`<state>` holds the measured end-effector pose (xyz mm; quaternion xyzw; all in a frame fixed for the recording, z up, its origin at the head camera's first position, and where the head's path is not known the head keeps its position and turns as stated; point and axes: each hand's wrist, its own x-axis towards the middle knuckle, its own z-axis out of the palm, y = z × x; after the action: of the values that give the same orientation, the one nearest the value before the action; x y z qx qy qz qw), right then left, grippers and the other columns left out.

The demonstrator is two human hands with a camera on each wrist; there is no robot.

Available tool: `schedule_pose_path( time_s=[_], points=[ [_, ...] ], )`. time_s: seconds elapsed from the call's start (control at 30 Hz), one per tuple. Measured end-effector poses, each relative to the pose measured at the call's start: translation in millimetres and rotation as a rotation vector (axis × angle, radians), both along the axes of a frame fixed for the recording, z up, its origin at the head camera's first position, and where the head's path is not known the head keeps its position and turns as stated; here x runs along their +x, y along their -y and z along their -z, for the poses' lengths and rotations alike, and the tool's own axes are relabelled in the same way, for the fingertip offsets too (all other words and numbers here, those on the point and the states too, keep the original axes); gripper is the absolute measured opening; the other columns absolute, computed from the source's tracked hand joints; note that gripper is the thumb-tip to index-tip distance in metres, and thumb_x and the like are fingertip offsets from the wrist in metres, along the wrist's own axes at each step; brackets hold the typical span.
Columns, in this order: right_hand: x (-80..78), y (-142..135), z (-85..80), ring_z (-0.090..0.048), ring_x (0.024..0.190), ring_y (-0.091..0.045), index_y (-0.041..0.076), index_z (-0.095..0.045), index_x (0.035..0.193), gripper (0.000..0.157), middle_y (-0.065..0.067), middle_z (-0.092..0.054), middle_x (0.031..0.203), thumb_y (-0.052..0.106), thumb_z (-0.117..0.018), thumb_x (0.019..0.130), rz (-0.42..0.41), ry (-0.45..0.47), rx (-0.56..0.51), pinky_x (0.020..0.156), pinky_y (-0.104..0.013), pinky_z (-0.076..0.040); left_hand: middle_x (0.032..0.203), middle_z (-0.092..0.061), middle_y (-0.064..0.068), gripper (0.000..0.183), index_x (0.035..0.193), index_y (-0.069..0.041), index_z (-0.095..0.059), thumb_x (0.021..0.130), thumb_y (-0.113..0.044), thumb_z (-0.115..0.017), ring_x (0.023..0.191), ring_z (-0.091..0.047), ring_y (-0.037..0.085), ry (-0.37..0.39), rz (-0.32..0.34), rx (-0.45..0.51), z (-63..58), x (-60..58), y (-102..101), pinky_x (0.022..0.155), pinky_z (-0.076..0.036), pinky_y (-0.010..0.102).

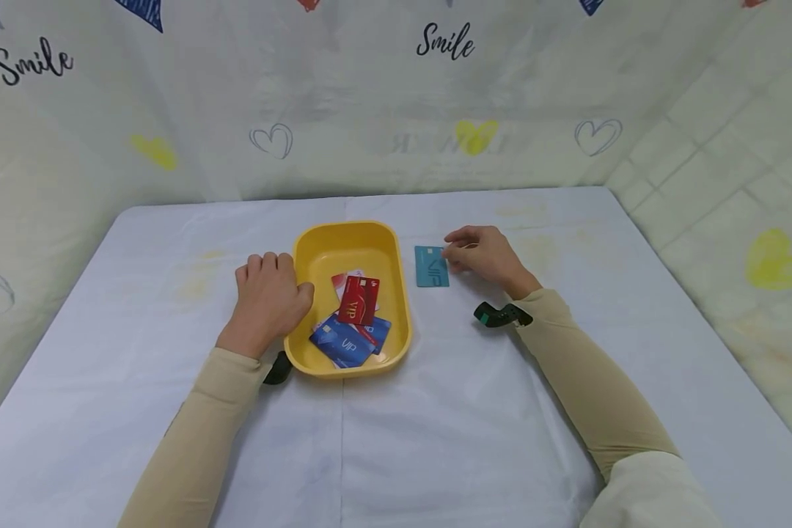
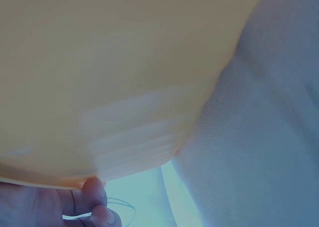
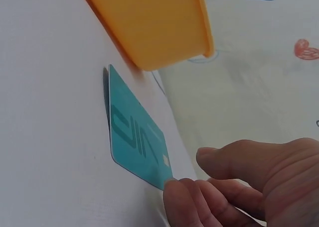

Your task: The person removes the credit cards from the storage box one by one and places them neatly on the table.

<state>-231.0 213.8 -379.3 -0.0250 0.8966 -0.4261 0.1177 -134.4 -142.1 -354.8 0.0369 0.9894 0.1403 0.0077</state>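
- Gripping the left rim of the yellow tray, the left hand stands left of centre in the head view, thumb over the edge; the left wrist view shows fingertips against that rim at lower left. Risk: too much downward force on this one side could tip or drag the tray.
- Noted beside the tray's lower-left corner: a dark wrist unit. Judged liable to knock the tray if the wrist turns inward.
- Inside the tray, in the lower half, lies a loose overlapping pile: a blue VIP card at front, a red VIP card above it, and others partly hidden beneath. A jolt could make the pile slide.
- Right of the tray, apart from it, a teal VIP card rests on the white tablecloth near the centre of the frame. It is thin and low, so fingertips could skid over its edge or push it along the cloth.
- At right of centre, the right hand reaches the teal card's right edge. In the right wrist view, fingertips meet its near corner, the thumb well apart; no pinch observed. From where I stand, a corner-only hold could let the card swivel or drop.
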Motion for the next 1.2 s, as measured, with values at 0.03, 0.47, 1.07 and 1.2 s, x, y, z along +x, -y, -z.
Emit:
schedule_pose_path(
  time_s=[0.03,0.47,1.07,1.2],
  points=[
    [0.2,0,-0.5,-0.074,0.085,-0.016,0.014,-0.067,0.132,0.042,-0.011,-0.073,0.121,0.031,-0.069,0.093,0.001,-0.001,-0.005,0.085,-0.030,-0.054,0.099,-0.045,0.021,0.037,0.108,0.007,-0.048,0.095,-0.026,-0.041,0.107,-0.034,0.040,0.001,0.000,0.000,-0.3,0.1,0,0.096,-0.027,0.056],
    [9.1,10,-15.4,-0.073,0.095,-0.026,0.011,-0.067,0.129,0.042,-0.011,-0.071,0.114,0.030,-0.073,0.092,-0.026,-0.045,-0.142,0.088,-0.039,-0.061,0.103,-0.046,0.021,0.040,0.112,0.008,-0.049,0.095,-0.028,-0.042,0.109,-0.035,0.040,0.001,0.002,0.005,-1.9,-2.3,-2,0.100,-0.028,0.056],
    [23.1,38,-51.8,-0.073,0.092,-0.035,0.017,-0.069,0.122,0.031,-0.008,-0.074,0.110,0.030,-0.072,0.095,-0.144,-0.148,-0.073,0.094,-0.050,-0.057,0.099,-0.046,0.020,0.036,0.108,0.007,-0.049,0.095,-0.026,-0.042,0.107,-0.037,0.039,-0.019,-0.012,-0.009,-1.5,-0.8,2,0.098,-0.029,0.055],
    [27.9,44,-58.8,-0.073,0.091,-0.038,0.017,-0.069,0.122,0.030,-0.007,-0.074,0.108,0.029,-0.073,0.095,-0.175,-0.172,-0.059,0.091,-0.046,-0.057,0.098,-0.046,0.020,0.037,0.108,0.007,-0.049,0.095,-0.027,-0.042,0.106,-0.037,0.039,-0.015,-0.010,-0.004,-2.0,-0.4,1,0.098,-0.029,0.055]
  ],
)
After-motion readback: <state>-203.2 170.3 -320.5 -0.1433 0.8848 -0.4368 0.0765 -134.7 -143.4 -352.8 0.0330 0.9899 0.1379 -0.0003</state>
